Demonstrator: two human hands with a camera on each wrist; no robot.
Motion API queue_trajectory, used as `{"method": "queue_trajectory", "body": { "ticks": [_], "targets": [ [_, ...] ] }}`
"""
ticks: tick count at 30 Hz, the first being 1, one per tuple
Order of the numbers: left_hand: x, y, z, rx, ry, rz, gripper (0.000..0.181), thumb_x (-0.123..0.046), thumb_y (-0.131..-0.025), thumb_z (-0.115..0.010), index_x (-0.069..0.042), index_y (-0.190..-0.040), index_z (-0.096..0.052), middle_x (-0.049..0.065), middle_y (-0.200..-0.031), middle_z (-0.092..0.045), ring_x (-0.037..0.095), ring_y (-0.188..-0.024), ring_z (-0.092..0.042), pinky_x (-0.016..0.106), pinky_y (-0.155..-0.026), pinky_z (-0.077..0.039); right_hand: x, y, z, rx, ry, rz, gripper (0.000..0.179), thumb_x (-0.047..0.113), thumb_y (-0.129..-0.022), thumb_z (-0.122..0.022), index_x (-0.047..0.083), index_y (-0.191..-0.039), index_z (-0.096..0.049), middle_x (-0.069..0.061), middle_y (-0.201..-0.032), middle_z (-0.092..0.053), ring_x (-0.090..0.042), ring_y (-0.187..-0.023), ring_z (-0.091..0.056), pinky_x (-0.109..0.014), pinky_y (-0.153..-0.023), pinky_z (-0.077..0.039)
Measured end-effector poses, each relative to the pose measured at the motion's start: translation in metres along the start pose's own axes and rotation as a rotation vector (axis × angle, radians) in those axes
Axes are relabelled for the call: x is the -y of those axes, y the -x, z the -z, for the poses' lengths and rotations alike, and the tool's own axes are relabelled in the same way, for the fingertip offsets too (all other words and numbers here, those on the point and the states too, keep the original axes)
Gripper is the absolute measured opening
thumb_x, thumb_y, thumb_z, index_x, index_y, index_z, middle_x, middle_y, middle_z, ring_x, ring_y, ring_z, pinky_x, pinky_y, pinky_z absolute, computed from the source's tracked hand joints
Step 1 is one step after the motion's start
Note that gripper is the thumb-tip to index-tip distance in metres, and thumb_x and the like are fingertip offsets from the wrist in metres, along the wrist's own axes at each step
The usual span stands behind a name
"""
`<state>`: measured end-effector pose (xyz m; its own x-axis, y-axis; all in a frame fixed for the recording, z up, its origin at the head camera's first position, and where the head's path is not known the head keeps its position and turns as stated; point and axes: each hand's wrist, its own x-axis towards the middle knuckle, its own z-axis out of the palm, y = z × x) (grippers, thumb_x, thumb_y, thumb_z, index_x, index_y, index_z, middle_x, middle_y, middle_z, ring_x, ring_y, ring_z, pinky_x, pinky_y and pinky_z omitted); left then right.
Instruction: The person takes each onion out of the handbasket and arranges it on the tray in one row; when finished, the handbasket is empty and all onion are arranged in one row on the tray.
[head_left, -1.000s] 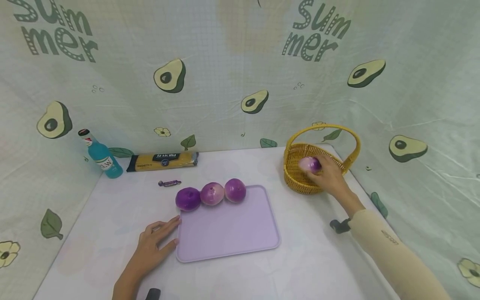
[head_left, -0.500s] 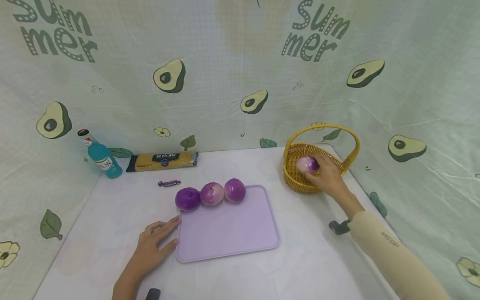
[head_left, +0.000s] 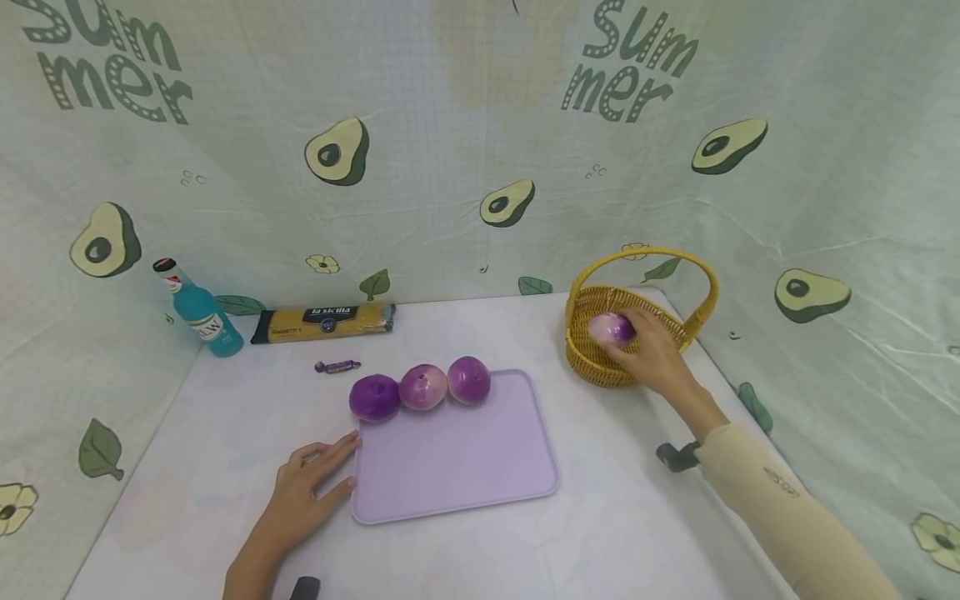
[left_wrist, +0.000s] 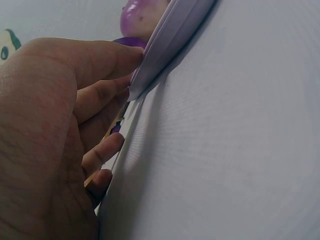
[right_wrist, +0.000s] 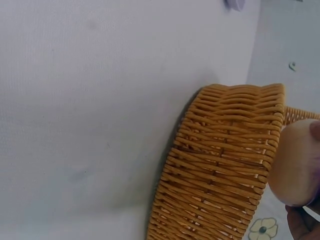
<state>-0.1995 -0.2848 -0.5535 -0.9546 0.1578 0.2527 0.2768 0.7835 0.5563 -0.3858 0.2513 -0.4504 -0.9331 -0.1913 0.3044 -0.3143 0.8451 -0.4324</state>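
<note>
My right hand (head_left: 651, 350) grips a purple-and-white onion (head_left: 609, 328) inside the yellow wicker basket (head_left: 600, 364), below its arched handle. In the right wrist view the pale side of the onion (right_wrist: 294, 165) shows just past the woven basket wall (right_wrist: 215, 170). My left hand (head_left: 302, 490) rests at the left edge of a lilac tray (head_left: 457, 467), fingers spread and fingertips touching its rim. Along the tray's back edge sit three purple onions in a row: a dark one (head_left: 374, 397), a paler one (head_left: 423, 387) and a rounder one (head_left: 469, 381).
At the back left stands a blue bottle (head_left: 202, 312). A spaghetti pack (head_left: 324, 323) lies beside it along the cloth wall, with a small wrapped candy (head_left: 337, 367) in front. A printed cloth (head_left: 435, 167) bounds the table behind and at both sides.
The right hand and its onion have shifted slightly left within the basket. The left hand, tray and three onions stay in place.
</note>
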Motion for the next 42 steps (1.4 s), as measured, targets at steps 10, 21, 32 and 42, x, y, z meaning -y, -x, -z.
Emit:
{"method": "queue_trajectory", "body": {
  "ticks": [10,21,32,42],
  "targets": [
    [0.000,0.000,0.001,0.007,-0.001,0.005,0.054,-0.034,-0.095,-0.068,-0.025,-0.146,-0.054,-0.001,-0.149,-0.051,0.029,-0.129,-0.036,0.058,-0.096,-0.022,0.007,0.003,0.001,-0.015,-0.006,0.029,0.063,0.024,-0.090,-0.077,-0.003,-0.138,-0.047,-0.023,-0.140,-0.046,-0.043,-0.129,-0.043,-0.060,-0.104,-0.038],
    [0.002,0.001,0.000,-0.004,-0.013,-0.010,0.054,-0.034,-0.095,-0.068,-0.025,-0.146,-0.054,-0.002,-0.149,-0.052,0.028,-0.128,-0.037,0.057,-0.096,-0.023,0.014,0.004,0.004,-0.015,-0.019,0.045,0.063,0.028,-0.090,-0.077,-0.001,-0.137,-0.048,-0.021,-0.140,-0.047,-0.041,-0.128,-0.044,-0.059,-0.104,-0.039],
    [0.001,0.001,0.001,-0.006,-0.016,-0.010,0.054,-0.033,-0.095,-0.069,-0.024,-0.146,-0.055,-0.003,-0.149,-0.052,0.028,-0.128,-0.038,0.056,-0.095,-0.023,0.024,0.006,0.008,-0.020,-0.023,0.048,0.064,0.029,-0.090,-0.077,0.000,-0.139,-0.048,-0.020,-0.141,-0.046,-0.041,-0.130,-0.043,-0.060,-0.104,-0.038],
    [0.003,0.001,0.000,-0.002,-0.018,0.001,0.053,-0.035,-0.095,-0.067,-0.025,-0.146,-0.054,-0.004,-0.149,-0.051,0.028,-0.129,-0.037,0.057,-0.096,-0.023,0.030,0.008,0.007,-0.026,-0.030,0.076,0.064,0.028,-0.089,-0.078,0.001,-0.139,-0.048,-0.020,-0.142,-0.047,-0.040,-0.131,-0.042,-0.059,-0.105,-0.038]
  ]
}}
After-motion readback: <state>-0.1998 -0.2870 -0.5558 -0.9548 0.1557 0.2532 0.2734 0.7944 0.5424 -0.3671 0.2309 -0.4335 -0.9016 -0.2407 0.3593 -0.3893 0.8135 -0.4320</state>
